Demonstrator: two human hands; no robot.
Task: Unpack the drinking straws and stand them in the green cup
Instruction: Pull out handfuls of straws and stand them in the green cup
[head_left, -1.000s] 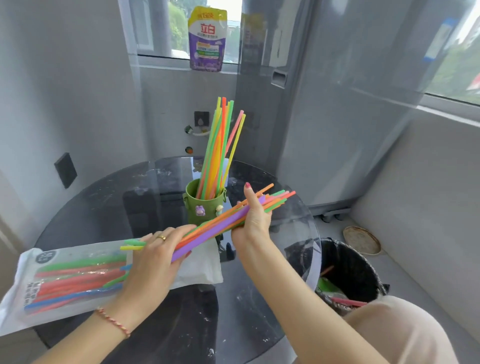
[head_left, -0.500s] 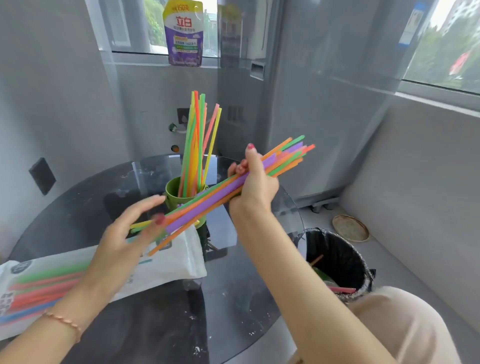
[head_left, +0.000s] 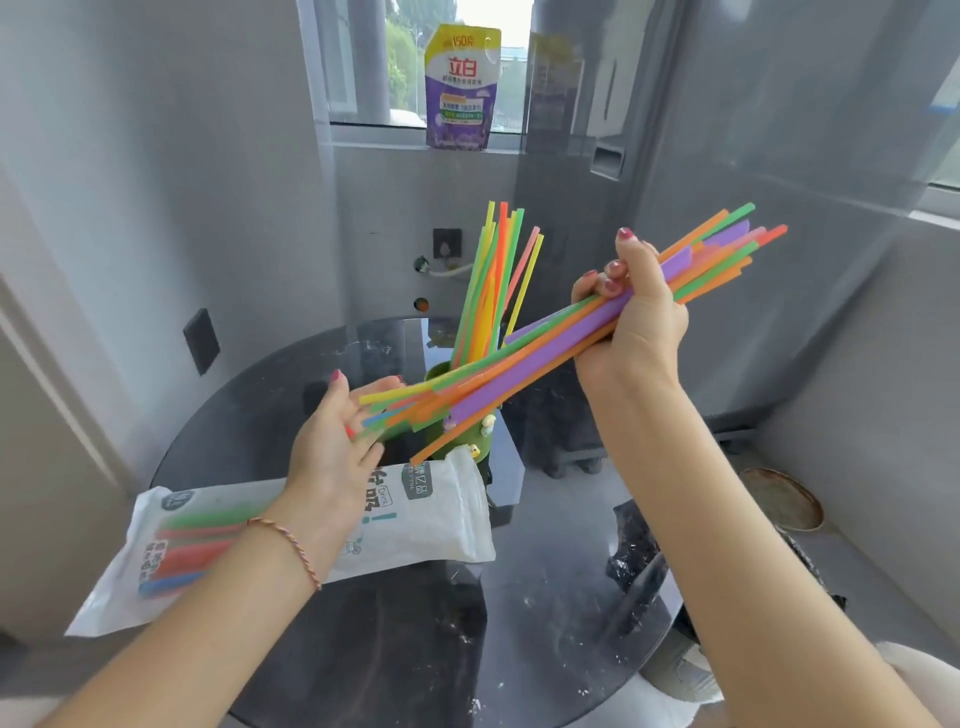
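Since the earlier pictures the bundle of straws (head_left: 550, 345) has been lifted off the packet and swung up, its far end now raised well above the table and its near end tipped down toward the cup. The right hand (head_left: 631, 317) is clenched round the bundle a little past its middle, thumb on top and fingers wrapped under. The left hand (head_left: 337, 441) has let go and lies flat and released, palm up, with the lower straw tips just touching or brushing its fingers; no grip there.

The bundle's long axis runs on a slant from lower left to upper right, the low end over the green cup (head_left: 470, 441), the high end fanned out toward the grey cabinet (head_left: 779, 130). It is far from upright.

The cup stands near the middle of the round glass table (head_left: 519, 623), toward its back edge, and already holds a sheaf of straws (head_left: 493, 280) standing nearly vertical. By my judgement the task is past halfway: one batch is in, a second is in hand and not yet seated. The white plastic packet (head_left: 431, 514) lies at the table's left edge with more straws showing through it, so at least another batch remains.
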